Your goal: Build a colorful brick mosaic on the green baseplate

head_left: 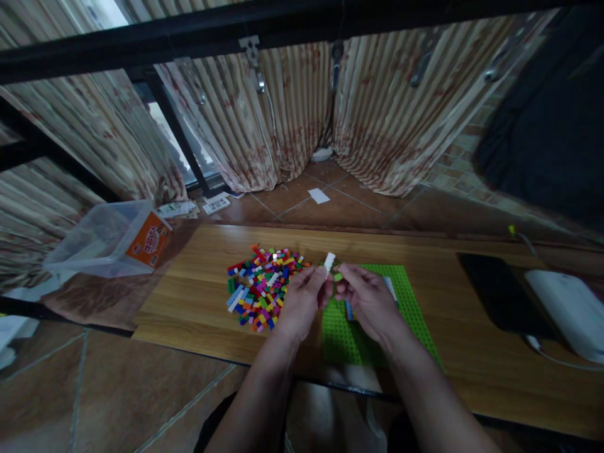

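My left hand (302, 303) is closed in a pinch on a small white brick (329, 262), held up above the low wooden table (198, 302). My right hand (369, 298) is closed too, its fingertips meeting the left hand's at a small green piece (338, 275). Both hands hover over a green baseplate (410, 308) lying flat on the table. A few light-coloured bricks (389, 288) stand on the plate, mostly hidden behind my right hand. Just left of my left hand lies a heap of several mixed-colour bricks (262, 284).
A clear plastic tub with an orange label (113, 239) sits on the floor at the left. On the table's right end are a black flat device (503, 290) and a white box (569, 311) with a cable. Curtains hang behind; papers (319, 195) lie on the tiled floor.
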{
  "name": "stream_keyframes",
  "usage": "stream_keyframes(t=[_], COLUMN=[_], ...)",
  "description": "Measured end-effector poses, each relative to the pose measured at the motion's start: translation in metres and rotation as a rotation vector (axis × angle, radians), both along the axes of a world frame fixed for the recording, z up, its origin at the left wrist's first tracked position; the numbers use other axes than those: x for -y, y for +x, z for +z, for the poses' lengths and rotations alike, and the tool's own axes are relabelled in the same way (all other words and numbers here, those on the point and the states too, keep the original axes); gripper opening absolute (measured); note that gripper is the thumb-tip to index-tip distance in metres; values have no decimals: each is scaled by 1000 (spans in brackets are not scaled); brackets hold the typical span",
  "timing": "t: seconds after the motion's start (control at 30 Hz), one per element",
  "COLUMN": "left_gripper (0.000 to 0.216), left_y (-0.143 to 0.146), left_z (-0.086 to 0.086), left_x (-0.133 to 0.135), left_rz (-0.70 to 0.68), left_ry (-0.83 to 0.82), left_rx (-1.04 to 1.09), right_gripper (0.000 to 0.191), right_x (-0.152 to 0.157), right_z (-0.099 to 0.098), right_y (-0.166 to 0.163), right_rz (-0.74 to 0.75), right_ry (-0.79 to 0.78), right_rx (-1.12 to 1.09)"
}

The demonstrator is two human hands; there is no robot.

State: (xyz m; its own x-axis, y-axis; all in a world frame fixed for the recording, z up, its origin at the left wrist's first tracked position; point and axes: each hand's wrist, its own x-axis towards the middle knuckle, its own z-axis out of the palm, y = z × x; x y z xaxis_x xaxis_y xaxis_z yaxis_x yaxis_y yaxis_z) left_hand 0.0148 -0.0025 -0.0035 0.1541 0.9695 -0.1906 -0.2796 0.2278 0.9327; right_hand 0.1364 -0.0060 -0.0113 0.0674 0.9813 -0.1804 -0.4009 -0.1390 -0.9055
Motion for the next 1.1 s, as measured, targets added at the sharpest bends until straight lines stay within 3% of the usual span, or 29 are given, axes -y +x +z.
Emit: stream_keyframes(t=[0.2, 0.37, 0.63, 0.87, 1.0, 1.1], left_gripper=[36, 35, 27, 33, 34, 35], left_y=[-44, -68, -68, -63, -53, -42], left_z=[10, 10, 3, -2, -4, -2], left_x=[-16, -17, -16, -12, -10, -8], left_rz=[317, 374, 195, -71, -224, -260], left_ry=[4, -29, 54, 134, 119, 84], left_rx=[9, -54, -297, -423, -370, -308], right_gripper=[31, 20, 25, 28, 25, 20], right_x=[-2, -3, -5, -2, 2, 4], right_z=[-18, -28, -37, -26, -14, -10], right_y=[-22, -31, -28, -19, -7, 7], right_rz=[19, 78, 77, -96, -30, 32], right_ry=[10, 99, 206, 362, 547, 588], right_rx=[256, 592, 749, 737, 833, 873])
